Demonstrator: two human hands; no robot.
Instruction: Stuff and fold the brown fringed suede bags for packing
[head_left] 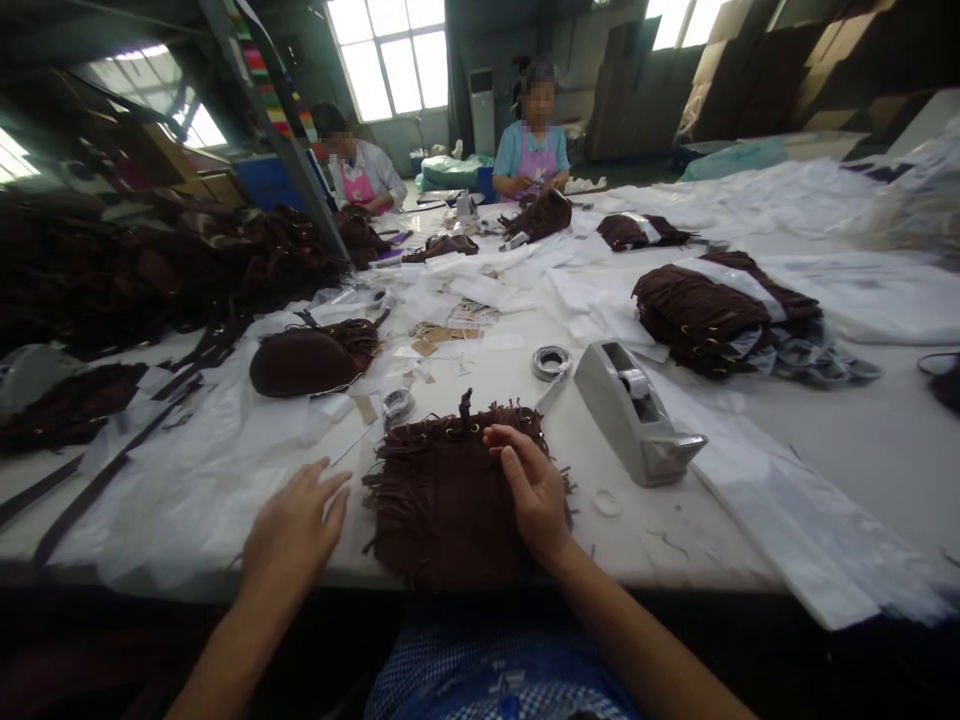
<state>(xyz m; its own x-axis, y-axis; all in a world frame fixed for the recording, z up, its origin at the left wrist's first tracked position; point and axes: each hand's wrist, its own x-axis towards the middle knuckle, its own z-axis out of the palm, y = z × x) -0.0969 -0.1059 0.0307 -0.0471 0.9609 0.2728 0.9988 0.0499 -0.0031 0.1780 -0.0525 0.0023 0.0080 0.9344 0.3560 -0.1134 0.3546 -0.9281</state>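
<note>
A dark brown fringed bag (465, 500) lies flat at the table's front edge, with metal eyelets along its top and a small knotted piece standing up there. Over its upper right part is my right hand (531, 485), its fingers bent near the eyelets; I cannot make out anything between them. My left hand (298, 515) is to the left of the bag, above clear plastic film, fingers apart and holding nothing. Right of the bag stands a grey tape dispenser (634, 415).
Tape rolls (551, 363) lie behind the bag. Another brown bag (304, 360) is at the left, and a wrapped brown bundle (724, 305) is at the right. White plastic sheets (780, 500) cover the right side. Two people work across the table (697, 550).
</note>
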